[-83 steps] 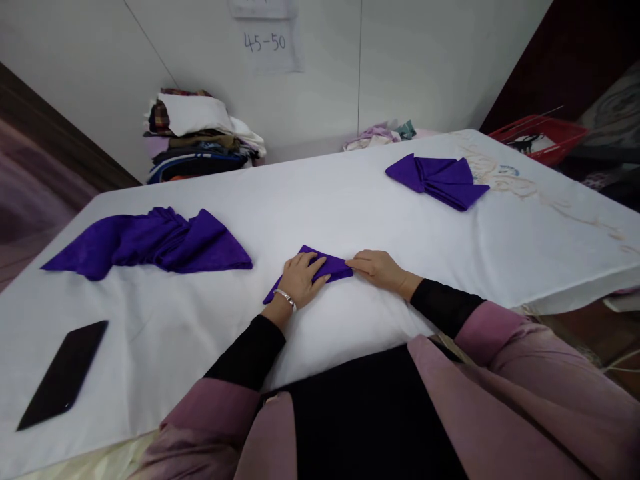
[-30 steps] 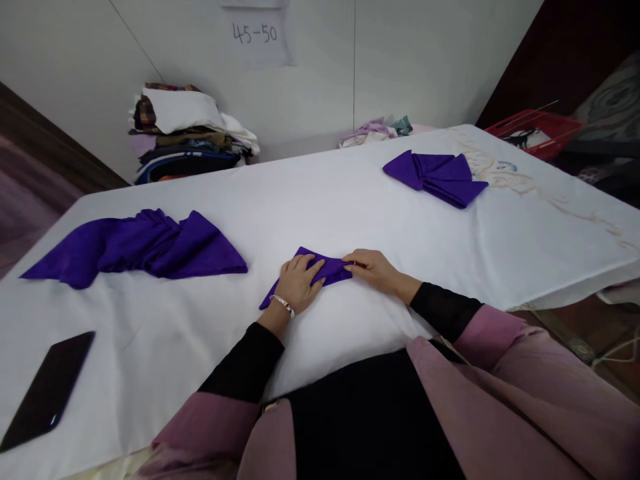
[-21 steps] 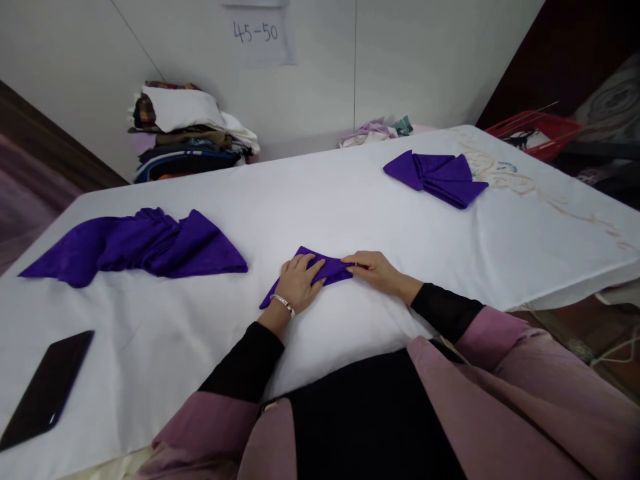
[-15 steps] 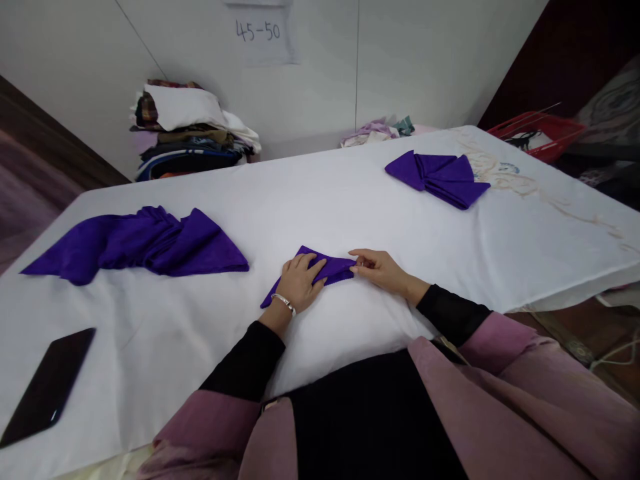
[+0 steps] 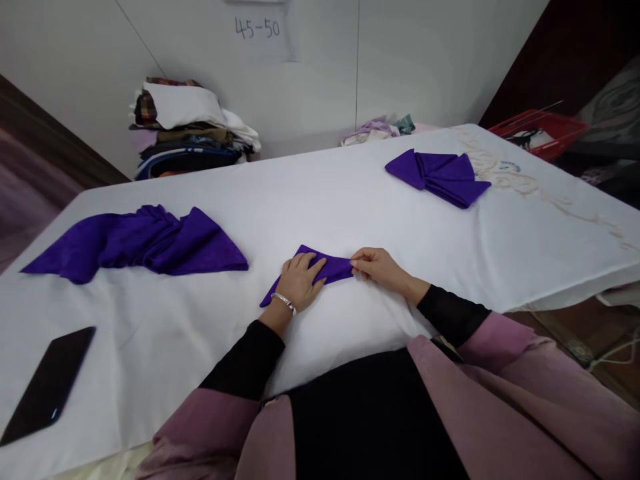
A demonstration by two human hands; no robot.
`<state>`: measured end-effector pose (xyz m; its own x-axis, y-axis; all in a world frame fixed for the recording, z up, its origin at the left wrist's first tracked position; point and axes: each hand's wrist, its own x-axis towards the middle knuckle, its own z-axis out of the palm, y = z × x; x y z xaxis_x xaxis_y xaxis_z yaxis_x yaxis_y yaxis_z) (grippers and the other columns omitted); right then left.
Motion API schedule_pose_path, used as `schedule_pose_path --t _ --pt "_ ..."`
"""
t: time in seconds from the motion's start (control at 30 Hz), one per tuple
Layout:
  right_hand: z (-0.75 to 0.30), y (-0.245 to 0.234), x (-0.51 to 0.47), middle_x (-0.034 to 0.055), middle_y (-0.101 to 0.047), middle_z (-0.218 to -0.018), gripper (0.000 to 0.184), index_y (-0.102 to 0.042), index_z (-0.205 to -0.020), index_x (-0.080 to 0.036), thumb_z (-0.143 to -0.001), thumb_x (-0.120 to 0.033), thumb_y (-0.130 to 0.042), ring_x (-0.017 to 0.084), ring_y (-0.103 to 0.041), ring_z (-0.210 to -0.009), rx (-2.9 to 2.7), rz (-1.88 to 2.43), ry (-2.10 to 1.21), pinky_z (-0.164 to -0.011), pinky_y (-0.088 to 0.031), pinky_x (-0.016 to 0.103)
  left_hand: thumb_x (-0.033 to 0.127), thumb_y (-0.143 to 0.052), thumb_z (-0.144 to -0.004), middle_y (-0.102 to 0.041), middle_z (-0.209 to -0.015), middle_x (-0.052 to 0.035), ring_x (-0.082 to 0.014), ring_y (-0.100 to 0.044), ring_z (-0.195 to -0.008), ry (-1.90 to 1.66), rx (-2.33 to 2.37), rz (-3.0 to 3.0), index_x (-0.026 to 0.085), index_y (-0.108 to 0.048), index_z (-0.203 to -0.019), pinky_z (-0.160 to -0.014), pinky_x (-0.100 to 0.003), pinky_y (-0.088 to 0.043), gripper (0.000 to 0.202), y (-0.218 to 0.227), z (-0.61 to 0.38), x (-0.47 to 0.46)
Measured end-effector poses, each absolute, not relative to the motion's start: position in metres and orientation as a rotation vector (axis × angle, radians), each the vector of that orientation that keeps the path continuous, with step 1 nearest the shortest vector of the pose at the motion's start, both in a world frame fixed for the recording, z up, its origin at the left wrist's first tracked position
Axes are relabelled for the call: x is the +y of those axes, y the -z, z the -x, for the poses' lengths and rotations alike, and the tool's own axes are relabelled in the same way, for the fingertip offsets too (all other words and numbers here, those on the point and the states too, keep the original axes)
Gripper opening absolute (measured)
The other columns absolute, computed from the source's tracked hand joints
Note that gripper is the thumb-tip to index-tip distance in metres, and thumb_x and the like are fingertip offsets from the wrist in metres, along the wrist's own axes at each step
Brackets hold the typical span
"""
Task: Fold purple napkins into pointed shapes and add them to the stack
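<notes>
A small folded piece of purple cloth point(image 5: 339, 268) lies on the white-covered table in front of me. My left hand point(image 5: 301, 279) rests flat on its left part with the fingers spread, pressing it down. At the cloth's right end, my right hand point(image 5: 377, 268) pinches the edge between thumb and forefinger. Off to the left lies a larger crumpled purple cloth point(image 5: 145, 243). Toward the far right sits another folded purple cloth point(image 5: 443, 175), fanned out in pleats. Neither hand touches these two.
A black phone point(image 5: 49, 381) lies at the table's left front on the white tablecloth point(image 5: 165, 360). Behind the table stand a stack of folded clothes point(image 5: 187, 137) and a lilac cloth heap point(image 5: 373, 131). A red basket point(image 5: 555, 137) is beyond the far right corner.
My right thumb and forefinger have closed on the cloth's right end, and its two layers there now lie together. My left hand stays in place.
</notes>
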<state>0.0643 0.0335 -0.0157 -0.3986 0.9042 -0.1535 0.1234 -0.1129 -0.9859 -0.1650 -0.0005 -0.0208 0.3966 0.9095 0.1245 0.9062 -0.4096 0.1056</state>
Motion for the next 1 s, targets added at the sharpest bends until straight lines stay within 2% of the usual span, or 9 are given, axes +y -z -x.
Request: schedule_pose_path --t 0.27,0.47,0.63,0.8,0.9,1.0 --pt "-0.067 0.024 0.034 -0.0019 -0.060 -0.063 0.012 -0.061 -0.073 -0.017 -0.073 -0.029 -0.062 0.006 -0.047 -0.045 -1.605 1.141 -1.515 -0.044 -0.036 0.021 0.038 -0.048 -0.084 -0.048 -0.132 -0.0113 -0.0303 -0.039 -0.122 -0.238 1.698 -2.597 0.023 -0.050 -0.129 -0.098 -0.049 -0.033 0.048 0.020 0.165 0.000" --pt "-0.068 0.018 0.033 -0.0017 -0.058 -0.058 0.018 -0.060 -0.070 -0.016 -0.075 -0.034 -0.061 0.007 -0.046 -0.044 -1.658 1.184 -1.502 -0.044 -0.035 0.022 0.037 -0.048 -0.084 -0.048 -0.132 -0.0121 -0.0309 -0.039 -0.122 -0.253 1.692 -2.572 0.023 -0.050 -0.129 -0.098 -0.049 -0.033 0.048 0.019 0.164 0.000" --pt "-0.069 0.014 0.032 -0.0051 -0.051 -0.049 0.017 -0.061 -0.074 -0.016 -0.075 -0.033 -0.062 0.007 -0.043 -0.042 -1.643 1.211 -1.522 -0.043 -0.033 0.021 0.037 -0.048 -0.084 -0.048 -0.132 -0.0115 -0.0306 -0.040 -0.122 -0.260 1.699 -2.573 0.023 -0.050 -0.129 -0.098 -0.049 -0.033 0.047 0.019 0.164 -0.001" --pt "-0.073 0.014 0.031 -0.0037 -0.054 -0.057 0.023 -0.066 -0.091 -0.016 -0.072 -0.030 -0.064 0.007 -0.045 -0.047 -1.664 1.135 -1.618 -0.045 -0.034 0.021 0.038 -0.047 -0.085 -0.048 -0.132 -0.0123 -0.0307 -0.040 -0.122 -0.261 1.694 -2.581 0.022 -0.050 -0.129 -0.098 -0.049 -0.033 0.047 0.019 0.164 0.000" --pt "-0.075 0.019 0.033 -0.0033 -0.055 -0.060 0.021 -0.067 -0.091 -0.017 -0.073 -0.025 -0.062 0.008 -0.046 -0.050 -1.689 1.108 -1.594 -0.048 -0.036 0.022 0.039 -0.047 -0.085 -0.049 -0.131 -0.0114 -0.0300 -0.040 -0.122 -0.268 1.699 -2.584 0.023 -0.051 -0.128 -0.098 -0.049 -0.034 0.046 0.019 0.164 0.000" --pt "-0.075 0.022 0.035 -0.0025 -0.057 -0.062 0.017 -0.068 -0.088 -0.018 -0.076 -0.022 -0.056 0.009 -0.047 -0.053 -1.783 1.113 -1.416 -0.054 -0.038 0.024 0.039 -0.047 -0.085 -0.049 -0.131 -0.0117 -0.0303 -0.040 -0.122 -0.260 1.704 -2.574 0.022 -0.051 -0.128 -0.098 -0.049 -0.034 0.046 0.018 0.164 0.000"
